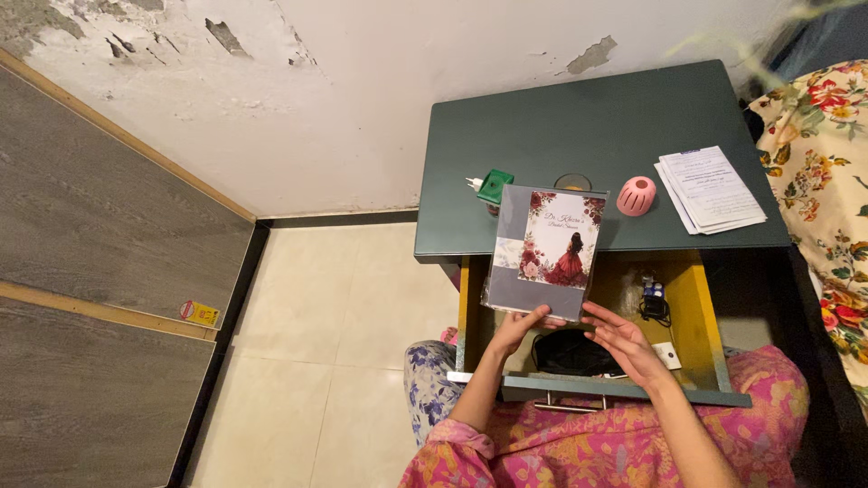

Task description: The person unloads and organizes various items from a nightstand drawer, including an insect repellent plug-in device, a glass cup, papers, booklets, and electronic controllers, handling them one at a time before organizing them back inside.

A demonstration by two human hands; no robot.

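1. The green nightstand [597, 126] has a flat, matte top; its yellow-lined drawer [701, 316] is pulled open below the front edge.
2. A grey card [545, 251] in glossy wrap, printed with red flowers, stands tilted over the drawer, hiding part of the nightstand's front edge.
3. Folded white papers [714, 188] lie at the top's right side.
4. The left hand [518, 327] pinches the card's lower edge.
5. The right hand [624, 342] hovers just beside it, fingers spread, holding nothing.
6. A black pouch [570, 351] lies in the drawer.
7. A pink, slotted dome [636, 195] sits behind the card.
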